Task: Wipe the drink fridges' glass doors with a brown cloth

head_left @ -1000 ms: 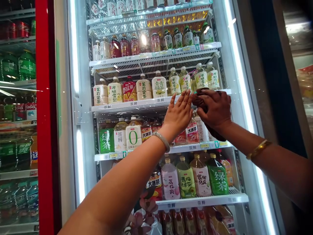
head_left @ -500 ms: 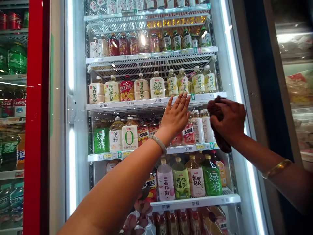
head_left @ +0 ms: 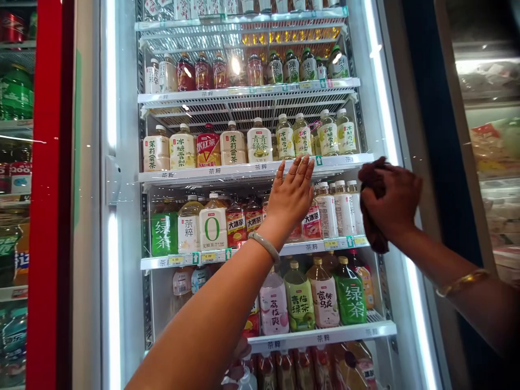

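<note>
Two hands have parted: the right hand, gripping a dark brown cloth, now crosses the right light strip; the left hand, open, stays left of it.

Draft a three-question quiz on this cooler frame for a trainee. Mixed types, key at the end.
1. Which hand holds the dark cloth?

2. True or false: the left hand is balled into a fist.

3. What colour is the right-arm bracelet?
A. Black
B. Gold
C. Bright blue

Key
1. The right hand.
2. False; its fingers are stretched out.
3. B.
</note>
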`<state>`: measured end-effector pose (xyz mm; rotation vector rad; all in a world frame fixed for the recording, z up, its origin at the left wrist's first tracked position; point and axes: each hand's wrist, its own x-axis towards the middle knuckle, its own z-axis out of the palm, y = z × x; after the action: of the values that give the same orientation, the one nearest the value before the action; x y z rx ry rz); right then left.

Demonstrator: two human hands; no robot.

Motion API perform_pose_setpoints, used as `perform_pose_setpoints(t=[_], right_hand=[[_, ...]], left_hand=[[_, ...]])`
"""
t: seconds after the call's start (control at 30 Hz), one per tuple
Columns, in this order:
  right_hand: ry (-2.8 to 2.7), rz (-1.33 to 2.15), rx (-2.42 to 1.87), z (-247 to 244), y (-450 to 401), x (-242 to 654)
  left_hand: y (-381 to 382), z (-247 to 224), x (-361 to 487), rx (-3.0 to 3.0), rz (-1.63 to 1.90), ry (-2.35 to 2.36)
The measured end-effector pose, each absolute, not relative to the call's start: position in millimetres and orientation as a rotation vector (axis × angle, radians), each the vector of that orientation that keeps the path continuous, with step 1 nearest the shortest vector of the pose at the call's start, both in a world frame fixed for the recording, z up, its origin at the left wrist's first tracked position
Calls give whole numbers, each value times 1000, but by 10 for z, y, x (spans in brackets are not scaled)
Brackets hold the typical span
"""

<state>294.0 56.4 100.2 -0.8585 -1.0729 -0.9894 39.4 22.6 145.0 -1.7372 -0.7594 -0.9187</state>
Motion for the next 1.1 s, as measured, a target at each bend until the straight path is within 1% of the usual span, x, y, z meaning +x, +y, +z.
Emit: perform_pose_setpoints(t=[0.07,0.13,0.23,0.3,0.37,0.43,0.53,0.6,0.67,0.73,0.8,0.87,0.97,1.03,1.1], right_hand=[[-1192,-1013,-840,981,499,2666],[-1310,-1018,-837,1147,461,2502],[-1344,-982,-843,1497,486,2620],[-1224,-915,-903,1576,551,2836],[-1048,-841,-983,1443,611,2980],[-958,-831,-990,1162,617,2942],[-1111,-923,-847,805,536,2615],[-1206,-951,-811,804,488,2426],[-1280,-970,-787,984,487,2421],[-1271,-971,-782,1195,538,2608],[-1172,-945,-813,1272,616,2862],[-1060,-913,-854,1142,669,3025],[-1004,-903,-875,710,617,2912],[-1106,-933,-838,492,516,2662],[-1244,-953,-818,477,424,2443]], left_hand=[[231,1420,436,-1716,-955,-784],[236,1381,470,-1700,-967,-820],[247,1296,494,-1687,-953,-841],[259,1227,499,-1674,-946,-828],[272,1159,512,-1663,-940,-809],[285,1096,548,-1663,-934,-792],[304,997,641,-1666,-941,-771],[320,925,703,-1655,-955,-762],[338,859,740,-1643,-964,-750],[352,805,748,-1641,-964,-731],[361,761,745,-1641,-971,-716],[366,721,754,-1638,-991,-716],[372,663,800,-1620,-1033,-743],[374,629,831,-1612,-1047,-757],[375,599,846,-1610,-1048,-758]])
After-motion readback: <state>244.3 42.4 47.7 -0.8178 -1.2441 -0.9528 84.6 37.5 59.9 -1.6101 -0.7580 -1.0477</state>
